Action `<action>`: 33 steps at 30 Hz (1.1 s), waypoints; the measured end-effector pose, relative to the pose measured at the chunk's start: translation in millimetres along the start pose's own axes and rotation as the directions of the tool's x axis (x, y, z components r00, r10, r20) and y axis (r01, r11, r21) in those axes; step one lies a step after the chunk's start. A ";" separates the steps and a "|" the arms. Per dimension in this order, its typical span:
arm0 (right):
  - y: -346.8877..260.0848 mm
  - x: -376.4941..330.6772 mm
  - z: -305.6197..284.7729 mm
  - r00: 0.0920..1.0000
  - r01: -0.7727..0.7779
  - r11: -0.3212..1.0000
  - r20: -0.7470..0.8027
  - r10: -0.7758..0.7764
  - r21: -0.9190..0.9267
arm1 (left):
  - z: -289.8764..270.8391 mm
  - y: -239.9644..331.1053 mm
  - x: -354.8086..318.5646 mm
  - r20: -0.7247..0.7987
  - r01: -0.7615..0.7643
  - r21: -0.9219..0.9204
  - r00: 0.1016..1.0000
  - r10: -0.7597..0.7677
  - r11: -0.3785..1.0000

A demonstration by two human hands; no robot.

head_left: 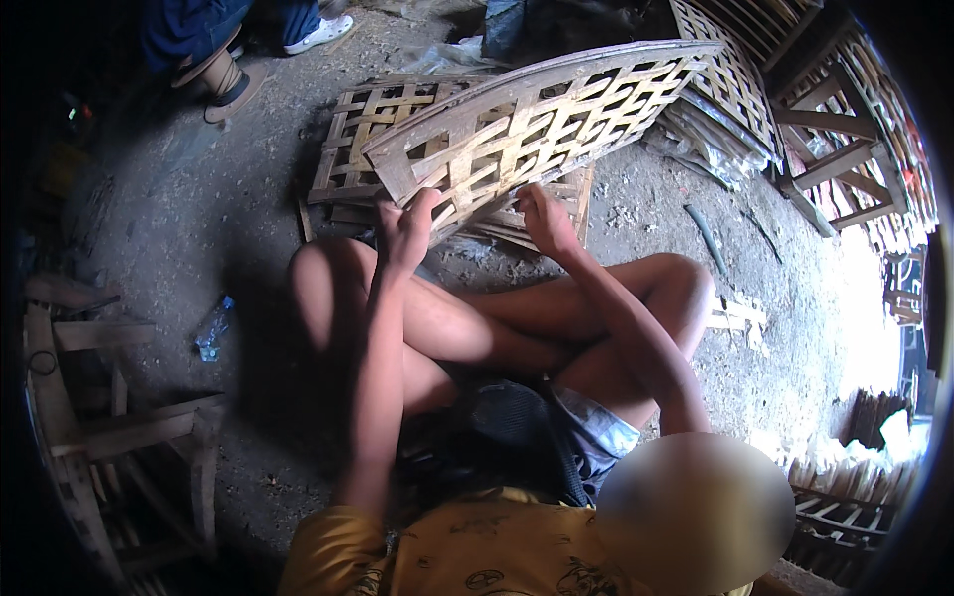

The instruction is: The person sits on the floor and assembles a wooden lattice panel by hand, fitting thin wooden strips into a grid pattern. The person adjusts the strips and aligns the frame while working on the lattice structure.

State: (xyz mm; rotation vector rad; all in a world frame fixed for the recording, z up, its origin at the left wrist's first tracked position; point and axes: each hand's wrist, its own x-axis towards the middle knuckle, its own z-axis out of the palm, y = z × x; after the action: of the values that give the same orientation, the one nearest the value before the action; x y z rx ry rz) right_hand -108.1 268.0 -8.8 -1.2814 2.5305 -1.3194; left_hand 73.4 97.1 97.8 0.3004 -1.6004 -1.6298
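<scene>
So the lattice panel (547,124) is up off the floor (169,219), tilted in front of the crossed legs (467,333), long side running up to the right. Left hand (404,233) has its grip closed on the near left corner. Right hand (547,221) is curled up right at the lower edge, but I honestly can't tell if that grip is pinching the panel or something small. Progress-wise, I'd call this one mostly built — the strips cross all the way along and there's a border board on the far side. Whether anything's left to fix, the view doesn't show. Material looks like split wood or bamboo: flat, pale, rough strips with gappy, uneven holes, and a greyer, smoother board bowed by the lens. Right underneath lies another lattice piece (343,149), darker and flat, with more slats below it. Further out there's dusty grey ground with pale flecks, a crumpled clear-blue plastic bottle (212,333), chunky timber frames (129,429) at left, and a co-worker's white shoe (320,35) up top.
</scene>
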 end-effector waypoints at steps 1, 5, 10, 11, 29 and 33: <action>-0.8 1.0 0.5 1.000 -0.016 1.000 -0.002 0.016 0.019 | -0.3 -0.1 -0.2 -0.007 0.001 -0.002 1.000 -0.001 1.000; 3.8 5.5 2.0 0.999 -0.035 0.997 -0.008 0.036 0.071 | -0.4 -2.2 -0.4 -0.021 -0.017 0.001 1.000 0.017 1.000; 17.6 12.4 0.1 0.997 -0.032 0.999 0.065 0.032 -0.001 | 2.3 -1.1 2.3 0.000 -0.005 -0.010 1.000 0.005 1.000; 15.3 10.1 1.2 0.995 -0.075 0.996 0.073 0.072 0.038 | 0.8 -1.1 1.5 -0.002 0.006 0.002 1.000 -0.006 1.000; -22.0 3.9 -16.8 0.996 0.031 0.999 -0.086 -0.027 0.041 | -3.1 -10.1 4.7 -0.036 0.016 -0.017 0.999 -0.017 1.000; -17.3 4.7 -17.1 0.998 0.050 0.999 -0.029 -0.049 0.023 | -5.2 -7.0 1.8 0.014 0.038 0.011 0.999 -0.038 0.999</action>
State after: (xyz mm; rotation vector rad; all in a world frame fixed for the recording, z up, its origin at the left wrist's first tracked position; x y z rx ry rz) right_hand -105.9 271.1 15.7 -1.3388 2.5101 -1.3822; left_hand 73.1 91.1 91.2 0.3275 -1.6229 -1.6562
